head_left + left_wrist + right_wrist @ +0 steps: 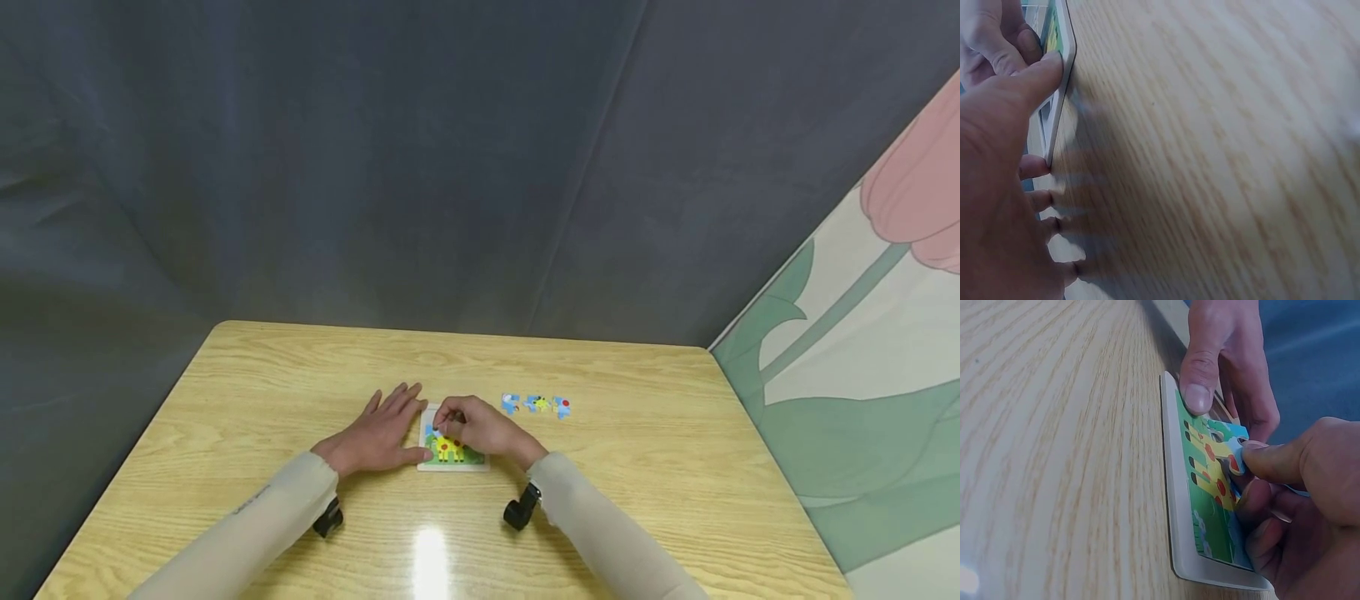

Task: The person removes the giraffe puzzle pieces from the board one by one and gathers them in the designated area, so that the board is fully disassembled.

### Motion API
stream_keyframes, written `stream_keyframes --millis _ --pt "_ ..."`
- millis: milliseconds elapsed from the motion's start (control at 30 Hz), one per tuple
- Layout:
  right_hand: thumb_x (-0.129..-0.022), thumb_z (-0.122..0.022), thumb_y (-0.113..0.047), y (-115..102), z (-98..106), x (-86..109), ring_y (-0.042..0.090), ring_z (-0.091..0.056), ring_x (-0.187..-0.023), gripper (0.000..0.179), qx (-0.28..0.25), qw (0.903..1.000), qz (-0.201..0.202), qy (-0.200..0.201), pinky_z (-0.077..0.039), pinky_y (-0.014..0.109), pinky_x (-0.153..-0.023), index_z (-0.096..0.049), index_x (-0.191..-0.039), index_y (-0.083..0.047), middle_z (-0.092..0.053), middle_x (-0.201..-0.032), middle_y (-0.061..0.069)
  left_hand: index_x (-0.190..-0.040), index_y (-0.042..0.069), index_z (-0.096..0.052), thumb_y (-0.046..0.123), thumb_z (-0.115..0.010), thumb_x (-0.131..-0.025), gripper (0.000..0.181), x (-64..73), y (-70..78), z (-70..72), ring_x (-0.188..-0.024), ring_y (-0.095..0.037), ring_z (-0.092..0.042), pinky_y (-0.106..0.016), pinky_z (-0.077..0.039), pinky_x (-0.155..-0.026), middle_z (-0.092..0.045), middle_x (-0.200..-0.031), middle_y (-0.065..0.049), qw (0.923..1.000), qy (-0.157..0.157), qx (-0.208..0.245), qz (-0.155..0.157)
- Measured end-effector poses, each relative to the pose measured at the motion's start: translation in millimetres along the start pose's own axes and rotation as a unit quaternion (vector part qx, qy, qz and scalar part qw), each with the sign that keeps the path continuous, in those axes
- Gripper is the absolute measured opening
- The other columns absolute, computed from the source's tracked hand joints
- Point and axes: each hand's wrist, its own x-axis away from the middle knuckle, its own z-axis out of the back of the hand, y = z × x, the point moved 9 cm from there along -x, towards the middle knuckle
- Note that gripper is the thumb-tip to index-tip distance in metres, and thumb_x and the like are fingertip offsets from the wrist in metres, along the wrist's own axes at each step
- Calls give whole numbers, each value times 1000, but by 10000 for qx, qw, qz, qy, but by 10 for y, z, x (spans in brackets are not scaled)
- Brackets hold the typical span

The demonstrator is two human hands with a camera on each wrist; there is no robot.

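Observation:
A white-framed jigsaw puzzle board [453,467] with a yellow giraffe on green lies flat on the table. My left hand [381,434] rests at its left side, fingers spread and straight; the thumb [1199,397] presses on the board's lower left area. Over the upper part of the board, my right hand [480,427] pinches a puzzle piece [1235,455] in blue, white, yellow and red between thumb and fingers. That piece is tilted above the pieces lying in the frame. In the left wrist view the board's edge [1070,47] shows under the left thumb, and the piece is hidden.
Three loose puzzle pieces lie in a row right of the board: a blue one [510,403], a yellow-and-blue one [537,403] and one with a red spot [562,407]. The wooden table [645,467] meets a dark curtain [420,208] behind.

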Motion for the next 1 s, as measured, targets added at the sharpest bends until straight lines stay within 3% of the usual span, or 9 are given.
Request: stream_keyframes --millis 433,667,900,1000 --pt "-109 -54 -2 77 43 -49 10 -57 -83 18 -216 9997 -86 -48 -49 23 -75 -71 -113 -6 -70 -102 9 -164 2 -37 57 -64 -103 86 1 -3 -1 -168 -44 -10 -74 -9 -131 -14 -180 -20 10000 -28 -14 -2" --pt "-109 -57 -7 67 51 -40 9 -57 -84 15 -100 9999 12 29 -50 23 -78 -72 -112 -7 -71 -102 7 -164 3 -36 58 -67 -101 89 -14 -21 -11 -168 -44 -10 -73 -10 -132 -14 -180 -20 9999 -58 -136 57" --pt "-111 -55 -9 -9 141 60 18 -53 -71 16 -665 9976 -96 136 -49 28 -66 -69 -117 -4 -67 -104 14 -165 4 -34 64 -72 -94 100 -22 -39 -34 -169 -42 -8 -71 -9 -133 -11 -180 -19 9997 -119 -158 126" --pt "-111 -55 -11 -12 205 102 19 -55 -74 16 -700 9972 -168 205 -50 28 -66 -69 -117 -5 -66 -105 13 -165 4 -35 63 -73 -94 101 -30 -53 -35 -169 -42 -8 -71 -9 -133 -12 -180 -19 9998 -86 -100 132"
